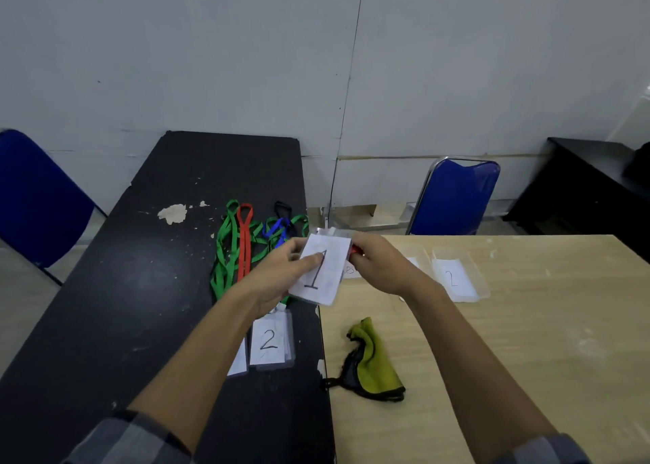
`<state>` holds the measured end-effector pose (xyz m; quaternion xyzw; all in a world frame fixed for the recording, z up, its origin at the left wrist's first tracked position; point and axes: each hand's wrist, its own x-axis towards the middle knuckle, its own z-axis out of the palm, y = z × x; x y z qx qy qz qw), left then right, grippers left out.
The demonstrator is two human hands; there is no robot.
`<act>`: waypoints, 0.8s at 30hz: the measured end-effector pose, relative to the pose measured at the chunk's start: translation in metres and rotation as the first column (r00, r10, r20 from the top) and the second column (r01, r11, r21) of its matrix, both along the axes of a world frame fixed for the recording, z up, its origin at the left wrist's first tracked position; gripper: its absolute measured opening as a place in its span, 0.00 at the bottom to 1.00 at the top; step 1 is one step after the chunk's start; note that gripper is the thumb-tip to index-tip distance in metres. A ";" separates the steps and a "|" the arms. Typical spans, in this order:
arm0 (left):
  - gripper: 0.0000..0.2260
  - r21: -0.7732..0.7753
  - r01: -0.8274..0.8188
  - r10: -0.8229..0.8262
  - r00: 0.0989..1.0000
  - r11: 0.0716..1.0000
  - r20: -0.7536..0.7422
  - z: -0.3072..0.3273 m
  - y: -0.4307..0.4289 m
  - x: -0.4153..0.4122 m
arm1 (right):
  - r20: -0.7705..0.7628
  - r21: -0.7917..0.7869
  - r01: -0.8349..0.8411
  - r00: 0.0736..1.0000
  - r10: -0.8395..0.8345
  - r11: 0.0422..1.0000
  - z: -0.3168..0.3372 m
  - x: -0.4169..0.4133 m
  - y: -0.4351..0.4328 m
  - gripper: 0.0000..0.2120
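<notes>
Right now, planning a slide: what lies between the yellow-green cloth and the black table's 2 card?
Head view: only bare black table and its seam with the wooden table.

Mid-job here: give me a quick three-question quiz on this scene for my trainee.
1. True or false: the card gripped by the left hand shows the number 2.
2. Where does the yellow-green cloth lie? A) on the black table B) on the wooden table C) on a chair
3. Fill in: the right hand pinches a small ____ piece at the card's edge.
Key: 1 false, it shows 1; 2 B; 3 red.
</notes>
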<state>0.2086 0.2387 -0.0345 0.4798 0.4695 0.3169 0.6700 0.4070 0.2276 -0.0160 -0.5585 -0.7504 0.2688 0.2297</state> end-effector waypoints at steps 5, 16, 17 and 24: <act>0.15 -0.066 0.047 -0.049 0.998 0.997 -0.030 -0.019 -0.009 0.004 | -0.116 -0.175 0.072 0.989 -0.094 0.982 -0.018 -0.001 -0.004 0.10; 0.11 -0.065 -0.123 0.114 0.986 0.990 -0.124 -0.070 -0.034 0.038 | -0.693 -0.639 0.072 0.377 -0.614 0.766 -0.071 -0.005 -0.062 0.22; 0.11 -0.060 -0.144 0.135 0.982 0.988 -0.130 -0.076 -0.036 0.045 | -0.696 -0.654 0.082 0.325 -0.640 0.752 -0.077 -0.005 -0.068 0.21; 0.09 -0.069 -0.141 0.123 0.968 0.988 -0.220 -0.117 -0.065 0.098 | -0.510 -0.789 0.222 0.283 -0.812 0.573 -0.116 0.015 -0.100 0.16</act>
